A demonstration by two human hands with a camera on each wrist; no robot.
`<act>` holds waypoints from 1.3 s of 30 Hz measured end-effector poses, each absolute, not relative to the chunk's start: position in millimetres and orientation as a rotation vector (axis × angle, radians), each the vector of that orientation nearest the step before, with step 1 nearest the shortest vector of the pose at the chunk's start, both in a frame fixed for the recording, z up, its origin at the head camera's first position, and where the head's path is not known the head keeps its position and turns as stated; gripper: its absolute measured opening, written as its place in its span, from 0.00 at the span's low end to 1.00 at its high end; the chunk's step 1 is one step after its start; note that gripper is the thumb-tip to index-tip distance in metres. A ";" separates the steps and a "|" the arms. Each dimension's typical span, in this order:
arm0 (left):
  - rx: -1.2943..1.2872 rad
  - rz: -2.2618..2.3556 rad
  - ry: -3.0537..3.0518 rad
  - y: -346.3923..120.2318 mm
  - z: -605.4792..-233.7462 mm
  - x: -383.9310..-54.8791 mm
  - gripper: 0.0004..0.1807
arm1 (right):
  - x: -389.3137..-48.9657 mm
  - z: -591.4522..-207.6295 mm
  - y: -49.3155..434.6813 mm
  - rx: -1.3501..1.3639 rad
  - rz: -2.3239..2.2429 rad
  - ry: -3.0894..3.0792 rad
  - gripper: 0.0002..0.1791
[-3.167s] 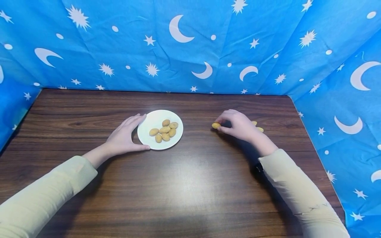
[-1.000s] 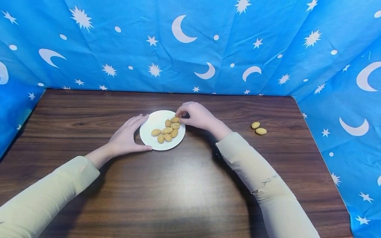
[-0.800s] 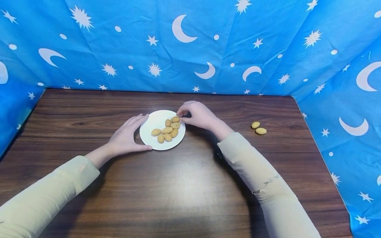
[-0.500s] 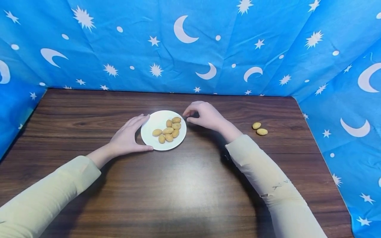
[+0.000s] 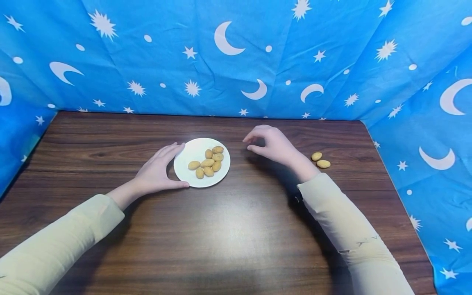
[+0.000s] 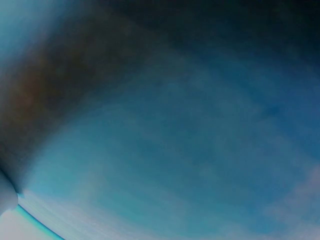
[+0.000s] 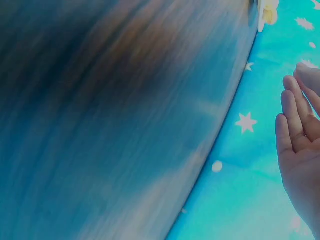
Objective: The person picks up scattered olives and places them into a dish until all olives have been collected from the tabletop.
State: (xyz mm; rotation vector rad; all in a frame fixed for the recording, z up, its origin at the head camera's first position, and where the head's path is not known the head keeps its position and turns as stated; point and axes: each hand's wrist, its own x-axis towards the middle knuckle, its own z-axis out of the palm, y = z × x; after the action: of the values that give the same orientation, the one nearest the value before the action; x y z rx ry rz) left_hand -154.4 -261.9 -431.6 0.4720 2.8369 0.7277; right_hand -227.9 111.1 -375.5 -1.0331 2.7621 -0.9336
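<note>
In the head view a white plate (image 5: 184, 159) lies left of the table's middle, with several tan oval nuts (image 5: 207, 162), seemingly in their shells, grouped on its right part. My left hand (image 5: 156, 168) spreads around the plate's left side, thumb touching the front rim and fingertips the back-left rim. Right of the plate, apart from it, my right hand (image 5: 274, 145) hovers with bent fingers and a gap between thumb and fingertips. It holds nothing visible. Two more nuts (image 5: 320, 160) lie farther right. The right wrist view shows my right hand (image 7: 302, 130) at its edge.
The dark wood table (image 5: 221, 229) meets a blue cloth (image 5: 166, 61) with white moons and stars at the back and sides. Light sleeves cover both forearms. The left wrist view is mostly a blurred surface.
My right hand carried a nut left onto the plate, let go at its upper right, and has drawn back rightward. My left hand has stayed at the plate's rim.
</note>
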 end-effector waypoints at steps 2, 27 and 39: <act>0.474 0.731 2.836 -261.7 -432.2 -154.4 0.66 | -225.4 -373.0 118.4 -1.023 -0.944 2.774 0.10; 0.471 0.721 2.832 -262.8 -429.5 -155.1 0.66 | -208.8 -378.1 224.1 -0.741 -0.998 2.892 0.10; 0.474 0.721 2.832 -261.0 -430.3 -154.7 0.66 | -195.2 -382.5 262.4 -0.552 -0.947 2.912 0.10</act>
State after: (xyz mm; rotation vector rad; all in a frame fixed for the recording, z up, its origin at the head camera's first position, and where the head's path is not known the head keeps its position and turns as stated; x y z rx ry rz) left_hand -154.7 -261.0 -430.3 0.4738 2.8324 0.7212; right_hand -195.2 262.4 -382.5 -0.5519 2.9119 -0.9472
